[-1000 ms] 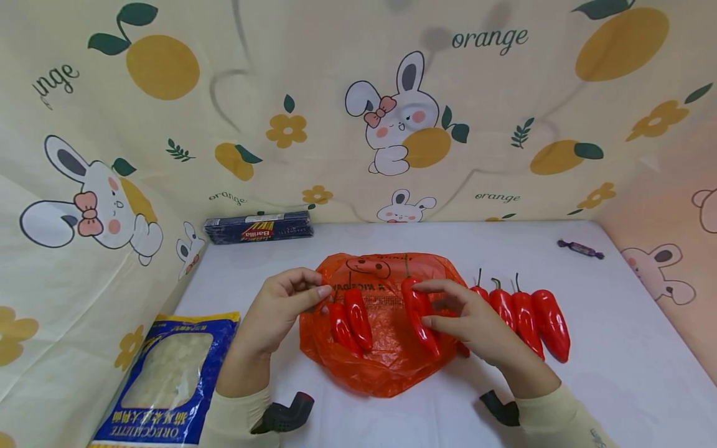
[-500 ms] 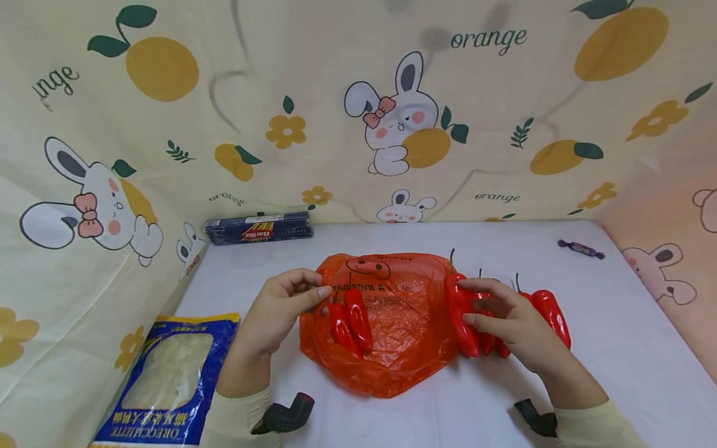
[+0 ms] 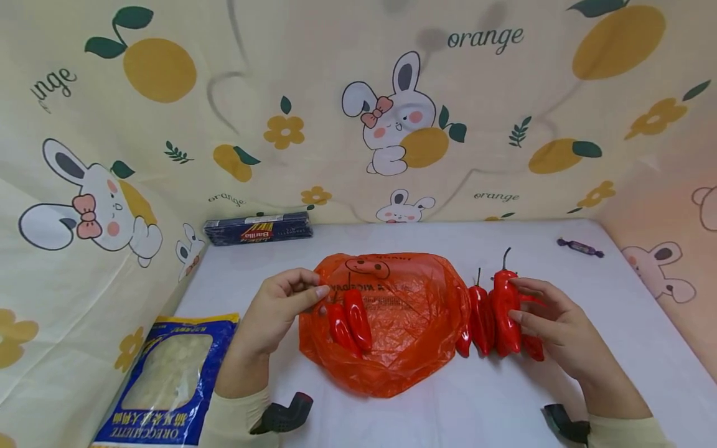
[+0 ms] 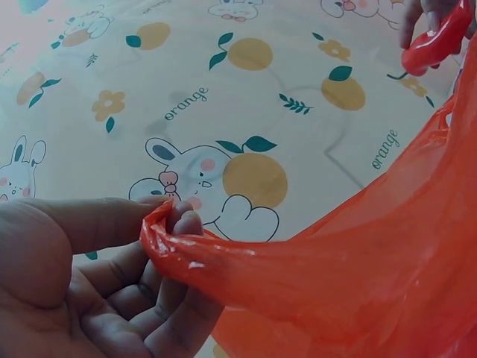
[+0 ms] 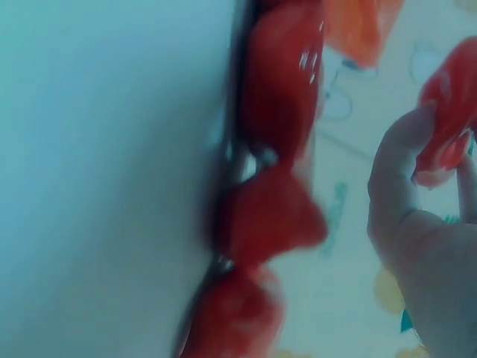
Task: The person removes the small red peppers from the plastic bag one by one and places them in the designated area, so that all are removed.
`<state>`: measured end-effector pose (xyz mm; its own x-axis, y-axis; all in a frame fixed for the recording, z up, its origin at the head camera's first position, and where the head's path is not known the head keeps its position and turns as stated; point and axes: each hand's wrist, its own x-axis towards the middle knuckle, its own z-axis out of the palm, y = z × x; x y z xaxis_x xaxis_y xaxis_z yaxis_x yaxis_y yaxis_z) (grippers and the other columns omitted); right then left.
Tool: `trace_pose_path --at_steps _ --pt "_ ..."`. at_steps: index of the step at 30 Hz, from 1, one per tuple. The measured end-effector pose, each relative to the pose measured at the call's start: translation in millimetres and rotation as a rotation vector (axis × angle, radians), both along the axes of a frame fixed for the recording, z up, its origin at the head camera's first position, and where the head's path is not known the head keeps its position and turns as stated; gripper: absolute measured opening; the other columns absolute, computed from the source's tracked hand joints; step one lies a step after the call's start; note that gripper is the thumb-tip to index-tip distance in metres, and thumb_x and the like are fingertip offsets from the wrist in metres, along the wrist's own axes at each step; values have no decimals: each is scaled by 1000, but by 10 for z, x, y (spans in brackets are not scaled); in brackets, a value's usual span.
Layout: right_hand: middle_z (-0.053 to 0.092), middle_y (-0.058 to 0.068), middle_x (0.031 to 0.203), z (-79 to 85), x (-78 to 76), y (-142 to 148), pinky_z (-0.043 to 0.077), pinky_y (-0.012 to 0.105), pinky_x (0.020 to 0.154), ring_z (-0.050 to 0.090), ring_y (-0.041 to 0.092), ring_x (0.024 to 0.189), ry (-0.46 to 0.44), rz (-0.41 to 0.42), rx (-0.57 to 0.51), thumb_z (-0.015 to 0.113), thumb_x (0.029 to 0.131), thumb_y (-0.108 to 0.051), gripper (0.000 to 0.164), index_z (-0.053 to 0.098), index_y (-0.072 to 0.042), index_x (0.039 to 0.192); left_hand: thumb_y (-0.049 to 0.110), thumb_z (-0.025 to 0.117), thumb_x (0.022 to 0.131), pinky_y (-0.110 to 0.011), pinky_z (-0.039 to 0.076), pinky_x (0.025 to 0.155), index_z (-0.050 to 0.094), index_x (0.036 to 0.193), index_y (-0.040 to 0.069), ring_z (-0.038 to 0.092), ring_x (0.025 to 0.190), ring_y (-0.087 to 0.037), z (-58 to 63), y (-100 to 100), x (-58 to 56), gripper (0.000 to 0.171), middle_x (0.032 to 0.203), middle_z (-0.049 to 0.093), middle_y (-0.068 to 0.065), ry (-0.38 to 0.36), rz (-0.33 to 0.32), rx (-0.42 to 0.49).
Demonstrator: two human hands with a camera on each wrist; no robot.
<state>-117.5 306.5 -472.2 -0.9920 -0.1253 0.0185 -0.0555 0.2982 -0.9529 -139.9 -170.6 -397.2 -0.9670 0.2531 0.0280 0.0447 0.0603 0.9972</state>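
My left hand (image 3: 288,305) pinches the rim of an orange-red plastic bag (image 3: 411,336) between thumb and fingers; the left wrist view shows the bunched edge (image 4: 179,250) in its grip. Two glossy red chili peppers (image 3: 357,320) lie in the left part of the bag. To the right of the bag, my right hand (image 3: 566,333) holds another red chili pepper (image 3: 506,314) by thumb and fingertips, stem pointing away from me. Under and around it, a row of red chili peppers (image 3: 480,320) lies on the table, partly hidden by this hand and the held pepper.
A blue spaghetti box (image 3: 257,228) lies at the back left of the white table (image 3: 392,239). At the front left is a blue and yellow orecchiette pack (image 3: 168,373). A wrapped candy (image 3: 580,247) lies back right. Printed cloth walls (image 3: 358,186) enclose the table.
My right hand has carried its chili pepper rightward, from over the bag to over the row of peppers. My left hand keeps its grip on the bag's rim.
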Motion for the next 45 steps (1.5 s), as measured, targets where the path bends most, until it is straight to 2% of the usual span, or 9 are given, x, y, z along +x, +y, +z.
trace_pose_path --at_steps 8,15,20,23,27,30,34,39,45 --pt "44 0 153 -82 -23 260 64 32 80 51 9 125 6 -94 14 71 107 -8 64 46 -21 165 -1 69 105 -32 63 83 68 113 -10 70 83 -22 -6 -9 8 12 97 70 -16 -11 12 3" --pt "46 -7 147 -128 -3 535 62 24 79 51 10 124 25 -124 -228 64 106 5 62 50 -18 163 1 69 106 -32 63 84 68 113 -10 69 84 -23 -20 -13 -6 13 97 70 -17 -2 0 -5" --pt "47 -11 146 -181 5 737 61 23 79 54 6 121 3 -167 -270 66 106 3 64 50 -20 164 1 69 106 -32 63 85 68 113 -10 69 84 -23 -15 -13 -1 13 97 70 -18 2 1 -10" --pt "48 -12 143 -238 22 855 62 24 77 56 4 117 -16 -201 -235 69 106 0 65 50 -22 164 0 69 106 -32 63 85 68 114 -10 69 84 -23 -16 -3 -2 13 98 70 -17 -4 -1 -6" --pt "48 -10 141 -318 47 977 61 23 76 57 -1 110 -71 -275 -93 72 106 -11 64 50 -30 164 -1 68 106 -32 63 85 68 115 -10 69 85 -23 -26 10 -5 13 98 70 -17 -5 -6 -3" --pt "43 8 152 -360 43 1038 62 25 77 53 1 107 -139 -295 48 71 108 -20 64 45 -32 166 0 68 106 -32 63 84 68 115 -10 69 85 -23 -18 9 -4 13 98 70 -17 -3 -1 -8" --pt "27 35 162 -368 4 1076 62 28 77 49 22 116 -210 -272 199 66 111 -26 68 35 -15 170 1 69 106 -32 63 84 68 114 -9 70 85 -24 6 -7 1 13 99 70 -18 -4 11 -21" --pt "26 43 162 -356 -26 1076 62 27 77 47 48 127 -255 -244 240 62 113 -29 74 24 1 168 2 70 106 -32 63 85 68 115 -9 70 85 -25 18 -23 7 14 99 70 -18 -21 15 -29" --pt "25 42 163 -338 -25 1054 62 28 77 46 51 129 -284 -250 228 61 113 -35 76 23 1 169 2 70 106 -32 63 85 68 115 -8 69 85 -25 28 -36 17 14 99 70 -18 -22 10 -38"
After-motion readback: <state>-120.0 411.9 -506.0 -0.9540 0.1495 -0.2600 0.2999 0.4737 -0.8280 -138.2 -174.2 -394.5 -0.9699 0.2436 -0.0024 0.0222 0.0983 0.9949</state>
